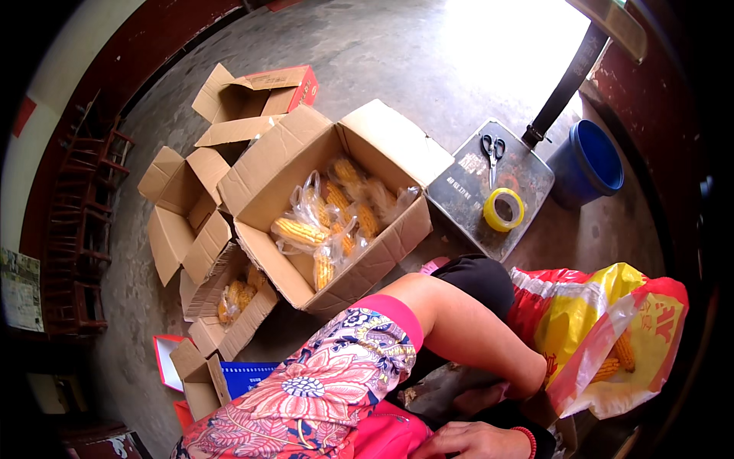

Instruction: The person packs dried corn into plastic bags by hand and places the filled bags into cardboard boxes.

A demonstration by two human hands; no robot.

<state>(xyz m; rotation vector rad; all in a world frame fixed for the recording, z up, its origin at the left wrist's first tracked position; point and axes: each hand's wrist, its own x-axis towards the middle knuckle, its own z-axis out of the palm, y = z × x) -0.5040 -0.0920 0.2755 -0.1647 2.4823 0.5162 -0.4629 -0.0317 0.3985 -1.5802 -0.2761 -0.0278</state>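
My left forearm crosses from a floral sleeve (309,384) towards a red and yellow plastic bag (579,310); the left hand itself cannot be made out there. Corn cobs (624,351) lie inside the bag's mouth. At the bottom edge, my right hand (467,440), with a red bracelet at the wrist, lies on pink fabric; its fingers are partly cut off, so its grip is unclear. In front of me an open cardboard box (378,261) holds several corn cobs in clear plastic bags (301,231). A smaller open box (249,324) holds more bagged cobs.
Black-handled scissors (492,158) and a yellow-rimmed roll of tape (504,210) lie on a platform scale (459,189). A blue bucket (585,166) stands right of it. Open cardboard boxes (186,206) stand at the left. Dark wooden chairs (86,229) line the wall.
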